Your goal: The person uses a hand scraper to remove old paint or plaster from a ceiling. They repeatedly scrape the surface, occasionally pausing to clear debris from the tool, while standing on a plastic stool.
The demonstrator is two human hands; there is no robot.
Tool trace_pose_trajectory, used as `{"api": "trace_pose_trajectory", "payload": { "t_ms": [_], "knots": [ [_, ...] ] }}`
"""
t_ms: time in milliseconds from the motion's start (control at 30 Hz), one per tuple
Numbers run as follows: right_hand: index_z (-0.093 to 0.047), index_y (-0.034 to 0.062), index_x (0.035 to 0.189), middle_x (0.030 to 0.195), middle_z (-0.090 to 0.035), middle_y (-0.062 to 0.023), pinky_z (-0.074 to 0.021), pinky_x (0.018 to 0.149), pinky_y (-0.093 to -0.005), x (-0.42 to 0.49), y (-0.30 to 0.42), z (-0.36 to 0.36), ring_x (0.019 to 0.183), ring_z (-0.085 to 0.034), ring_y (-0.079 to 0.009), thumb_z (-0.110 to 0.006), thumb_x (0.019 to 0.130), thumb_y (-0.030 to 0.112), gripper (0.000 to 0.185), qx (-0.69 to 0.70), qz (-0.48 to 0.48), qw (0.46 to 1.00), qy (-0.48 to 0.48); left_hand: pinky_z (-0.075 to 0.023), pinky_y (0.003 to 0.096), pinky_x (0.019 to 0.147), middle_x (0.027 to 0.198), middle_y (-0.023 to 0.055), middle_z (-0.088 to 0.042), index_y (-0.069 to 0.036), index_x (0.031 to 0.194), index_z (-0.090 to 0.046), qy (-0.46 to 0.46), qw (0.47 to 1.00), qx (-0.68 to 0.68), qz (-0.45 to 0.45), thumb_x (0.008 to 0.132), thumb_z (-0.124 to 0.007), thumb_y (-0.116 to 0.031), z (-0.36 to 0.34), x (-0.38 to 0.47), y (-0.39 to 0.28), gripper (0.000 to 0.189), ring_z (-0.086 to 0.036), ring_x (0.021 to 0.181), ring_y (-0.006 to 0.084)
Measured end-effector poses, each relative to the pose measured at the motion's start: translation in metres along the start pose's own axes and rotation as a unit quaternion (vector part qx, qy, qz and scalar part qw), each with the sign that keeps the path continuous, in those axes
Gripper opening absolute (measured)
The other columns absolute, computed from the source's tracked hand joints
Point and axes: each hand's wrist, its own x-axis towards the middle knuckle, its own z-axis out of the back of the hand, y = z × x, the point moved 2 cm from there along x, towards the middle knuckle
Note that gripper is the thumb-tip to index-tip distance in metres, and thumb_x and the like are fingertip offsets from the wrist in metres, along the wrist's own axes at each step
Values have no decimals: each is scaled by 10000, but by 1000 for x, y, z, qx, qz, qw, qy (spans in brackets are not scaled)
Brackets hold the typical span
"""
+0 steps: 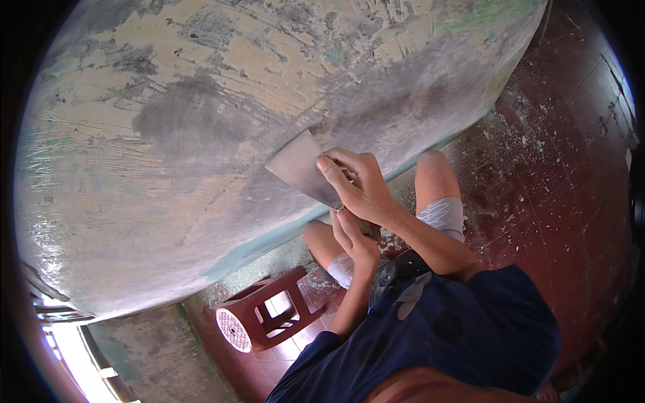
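Observation:
A broad metal scraper blade (302, 169) lies with its wide edge against a patchy wall (201, 116) of worn paint and grey plaster. My right hand (360, 186) grips the scraper near its blade, thumb along the side. Below it, my left hand (355, 242) is closed around the lower part of the scraper, near the handle. The handle itself is mostly hidden by the hands. Scratches and ridges mark the wall above and left of the blade, and a pale blue strip (252, 249) runs along its base.
A dark red plastic stool (262, 312) lies on its side at the lower left of my legs. Paint flakes (524, 136) are scattered over the red tiled floor (554, 211) on the right. Bright light enters through an opening (75, 357) at the lower left.

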Motion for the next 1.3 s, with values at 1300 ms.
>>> {"api": "trace_pose_trajectory", "payload": {
  "t_ms": [1300],
  "knots": [
    [-573, 5, 792, 659, -452, 26, -301, 544, -255, 20, 11, 14, 629, -375, -45, -555, 1016, 304, 374, 60, -3, 997, -41, -296, 235, 363, 716, 43, -491, -22, 1019, -488, -24, 997, -62, 33, 1060, -361, -398, -42, 8, -49, 399, -455, 460, 105]
  ]
}}
